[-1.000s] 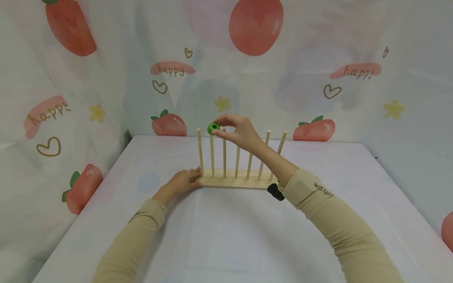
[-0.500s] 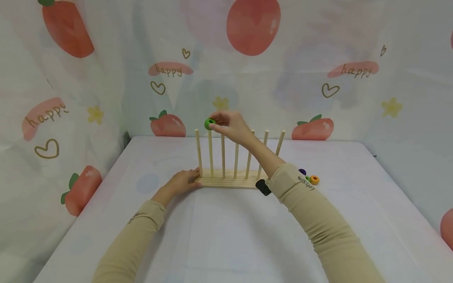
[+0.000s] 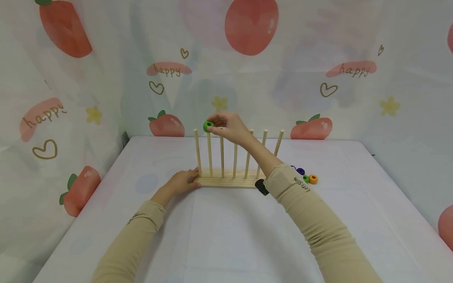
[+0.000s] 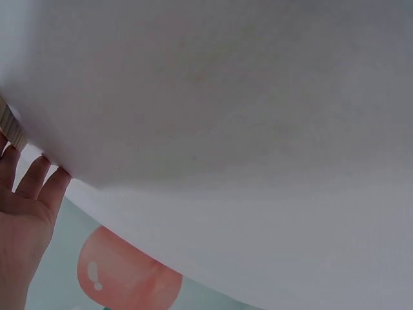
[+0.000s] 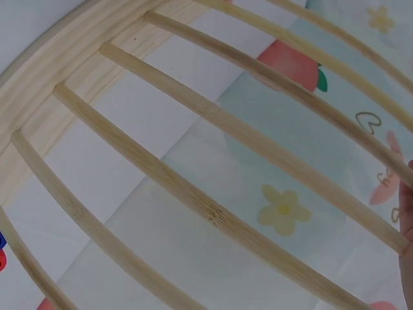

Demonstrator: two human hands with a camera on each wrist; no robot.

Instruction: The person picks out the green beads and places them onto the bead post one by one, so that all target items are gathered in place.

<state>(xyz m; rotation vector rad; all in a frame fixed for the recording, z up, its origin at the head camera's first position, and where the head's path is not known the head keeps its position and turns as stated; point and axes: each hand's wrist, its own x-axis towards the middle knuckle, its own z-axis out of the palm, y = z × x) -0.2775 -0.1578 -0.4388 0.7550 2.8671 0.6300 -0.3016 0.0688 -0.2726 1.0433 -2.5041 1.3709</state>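
Note:
A wooden peg rack (image 3: 226, 182) with a row of upright pegs stands toward the back of the table. My left hand (image 3: 178, 182) holds the left end of its base, thumb in front and fingers behind. In the left wrist view, fingertips of the left hand (image 4: 29, 200) meet the wood's edge. My right hand (image 3: 228, 125) pinches a green bead (image 3: 208, 126) with a hole at the top of the second peg from the left. Whether the peg tip is inside the hole cannot be told. Only a sliver of the right hand (image 5: 406, 219) shows in the right wrist view.
Right of the rack lie a purple bead (image 3: 300, 171), a green bead (image 3: 306, 179) and an orange bead (image 3: 313, 179), partly behind the right sleeve (image 3: 304, 208). A black device (image 3: 262, 187) sits by the right cuff. A printed cloth (image 3: 247, 90) backs the table.
My right hand has shifted slightly left, bringing the green bead over the second peg, its hole turned more upward. Beads at the right have come out from behind the sleeve. My left hand stays put.

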